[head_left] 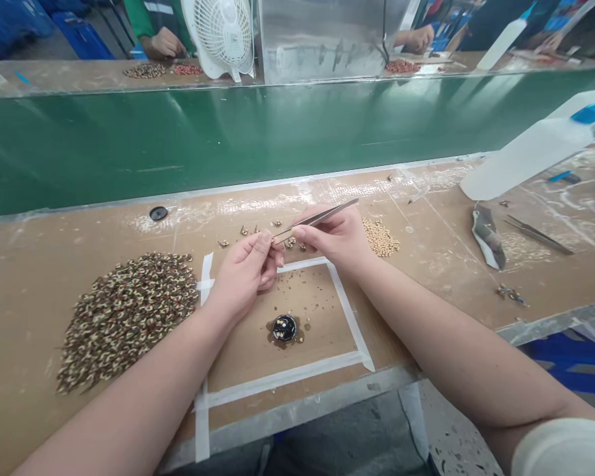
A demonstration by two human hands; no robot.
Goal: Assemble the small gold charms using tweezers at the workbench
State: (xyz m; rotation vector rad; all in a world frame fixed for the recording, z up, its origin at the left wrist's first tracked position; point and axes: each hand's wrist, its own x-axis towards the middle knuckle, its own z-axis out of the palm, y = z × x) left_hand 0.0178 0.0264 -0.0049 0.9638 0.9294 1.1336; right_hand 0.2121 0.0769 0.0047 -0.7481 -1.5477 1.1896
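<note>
Far left of the left hand (245, 274) lies one large heap of speckled brown-and-cream beads (126, 320) on the tan workbench (54, 241). The hands are close together: the right hand (334, 238) pinches one pair of steel tweezers (317, 219), its tip at the left fingers (262, 243), and whether those fingers hold anything is too small to tell. Just below the hands, one black round piece (284, 328) sits inside a white tape square (277, 380). Right of the right hand are one pile of tan beads (380, 238), a second pair of tweezers (538, 234) and one white plastic bottle (525, 149). Beyond the hands run a green conveyor belt (129, 145) and one white fan (218, 33), with a co-worker's hand (164, 43) on its left.
</note>
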